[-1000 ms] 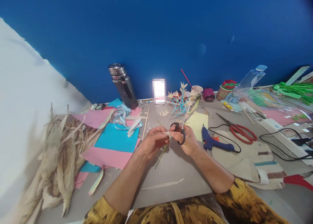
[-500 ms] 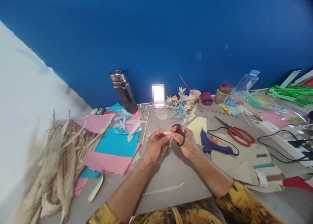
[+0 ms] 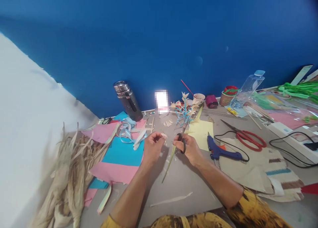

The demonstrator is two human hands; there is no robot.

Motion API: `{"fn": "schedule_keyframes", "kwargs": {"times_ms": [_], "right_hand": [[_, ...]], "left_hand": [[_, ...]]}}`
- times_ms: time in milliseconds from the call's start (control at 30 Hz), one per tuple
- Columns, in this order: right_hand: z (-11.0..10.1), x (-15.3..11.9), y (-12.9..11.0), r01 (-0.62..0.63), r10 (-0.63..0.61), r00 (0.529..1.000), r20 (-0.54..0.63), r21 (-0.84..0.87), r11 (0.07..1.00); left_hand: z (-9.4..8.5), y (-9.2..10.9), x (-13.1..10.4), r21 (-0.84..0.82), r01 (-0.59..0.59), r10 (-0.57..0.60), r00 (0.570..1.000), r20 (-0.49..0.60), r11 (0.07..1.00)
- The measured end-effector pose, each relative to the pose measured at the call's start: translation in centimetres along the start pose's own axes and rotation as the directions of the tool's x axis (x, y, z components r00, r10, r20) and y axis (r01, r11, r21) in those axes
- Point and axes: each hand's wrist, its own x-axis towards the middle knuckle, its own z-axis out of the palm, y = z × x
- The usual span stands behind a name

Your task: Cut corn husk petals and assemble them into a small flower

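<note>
The left hand (image 3: pixel 153 146) pinches a small whitish scrap (image 3: pixel 164 135) between thumb and fingers above a grey desk (image 3: pixel 198 190). Apart from it, the right hand (image 3: pixel 190 150) holds black-handled metal scissors (image 3: pixel 184 142), blades pointing away toward a spray of cream flowers on light-blue stems (image 3: pixel 185 111). A narrow yellow-green strip (image 3: pixel 169 163) slants toward the person from near the right hand. To the right, a dark-blue glue gun (image 3: pixel 223 152) lies near red-handled scissors (image 3: pixel 251 141); to the left, a curled pale-blue ribbon (image 3: pixel 140 139) touches a flat bright-blue sheet (image 3: pixel 124 155).
</note>
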Motion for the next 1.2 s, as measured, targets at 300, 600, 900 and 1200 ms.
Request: {"fn": "schedule_keyframes", "kwargs": {"times_ms": [300,600,900,1200], "right_hand": [[0.5,-1.9,-1.1,-0.091,0.101,0.97,0.22,-0.054,0.994],[0.3,-1.2,-1.3,-0.134,0.145,0.954,0.261,-0.06,0.989],[0.6,-1.2,-0.3,-0.16,0.173,0.943,0.283,-0.071,0.985],[-0.1,-0.5,-0.6,-0.116,0.112,0.978,0.178,0.009,0.993]], "left_hand": [[0.5,1.1,5.4,0.336,-0.02,-0.003,0.998,0.065,0.942],[3.4,-1.5,11.7,0.526,-0.011,-0.041,0.995,0.088,0.851],[2.6,-2.1,11.9,0.61,-0.028,-0.004,0.999,0.052,0.792],[0.9,2.0,7.5,0.519,-0.071,0.046,0.997,0.06,0.852]]}}
